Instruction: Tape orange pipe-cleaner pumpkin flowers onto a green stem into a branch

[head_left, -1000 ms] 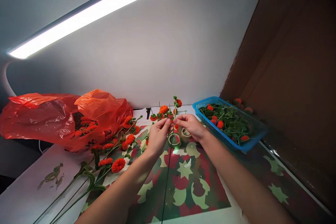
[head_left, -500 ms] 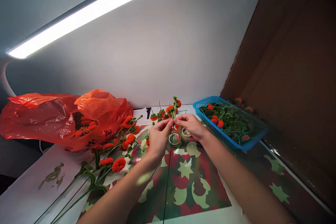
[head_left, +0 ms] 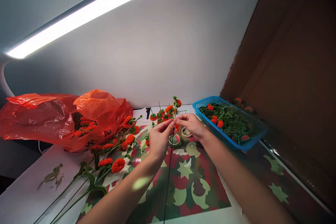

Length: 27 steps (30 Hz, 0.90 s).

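My left hand (head_left: 160, 138) and my right hand (head_left: 193, 126) meet over the middle of the table, thumbs and fingertips pinched together. Between them they grip a long thin flower stem (head_left: 168, 178); its dark lower end runs down toward me. Above my fingers the stem is green, with an orange fuzzy bloom (head_left: 179, 103) and small green buds at its top. Just below my fingers a roll of green tape (head_left: 175, 140) lies on the patterned mat, and a second tape roll (head_left: 186, 132) is partly behind my right hand. Whether tape is at my fingertips I cannot tell.
To the left lie finished-looking orange flower stems (head_left: 118, 165) beside a red plastic bag (head_left: 105, 112) holding more blooms. A blue basket (head_left: 223, 140) of green leaves and orange pieces stands at right, near a brown panel (head_left: 296, 87). Loose blooms (head_left: 165, 116) lie behind my hands.
Almost nothing differs. Both hands keep their pinch on the stem, and its lower end has swung very slightly to the right.
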Motion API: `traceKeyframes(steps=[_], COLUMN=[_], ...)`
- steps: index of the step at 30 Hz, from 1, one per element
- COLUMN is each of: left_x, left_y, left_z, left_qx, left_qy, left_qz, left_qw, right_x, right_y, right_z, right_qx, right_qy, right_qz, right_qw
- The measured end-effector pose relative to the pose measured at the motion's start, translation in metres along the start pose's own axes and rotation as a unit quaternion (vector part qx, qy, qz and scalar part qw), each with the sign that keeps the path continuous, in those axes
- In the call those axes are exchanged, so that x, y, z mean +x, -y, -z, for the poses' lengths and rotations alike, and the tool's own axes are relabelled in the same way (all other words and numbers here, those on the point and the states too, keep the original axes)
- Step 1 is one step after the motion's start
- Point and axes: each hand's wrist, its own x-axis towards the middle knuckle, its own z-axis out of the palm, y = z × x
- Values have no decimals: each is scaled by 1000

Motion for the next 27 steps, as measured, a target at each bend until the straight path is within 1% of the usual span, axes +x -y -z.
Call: traceKeyframes(steps=[3, 9, 13, 18, 21, 24, 27], left_x=[-1, -3, -6, -9, -8, -5, -2], left_y=[1, 5, 4, 3, 5, 6, 3], left_z=[0, 1, -1, -3, -2, 0, 1], left_qx=[10, 47, 58, 63, 63, 49, 24], left_qy=[7, 6, 12, 20, 20, 9, -4], left_qz=[-1, -42, -54, -48, -55, -52, -31], left_qw=[1000, 998, 997, 997, 996, 997, 999], right_x=[0, 1, 2, 4, 4, 3, 4], right_y=[0, 0, -2, -4, -5, -7, -9], right_z=[0, 2, 3, 5, 3, -1, -5], right_qx=[-3, -6, -10, -8, 2, 21, 39], right_qy=[6, -1, -1, -6, -13, -29, -36], right_qz=[-3, -7, -3, 1, -3, 0, 14], right_qw=[1000, 1000, 1000, 1000, 1000, 999, 998])
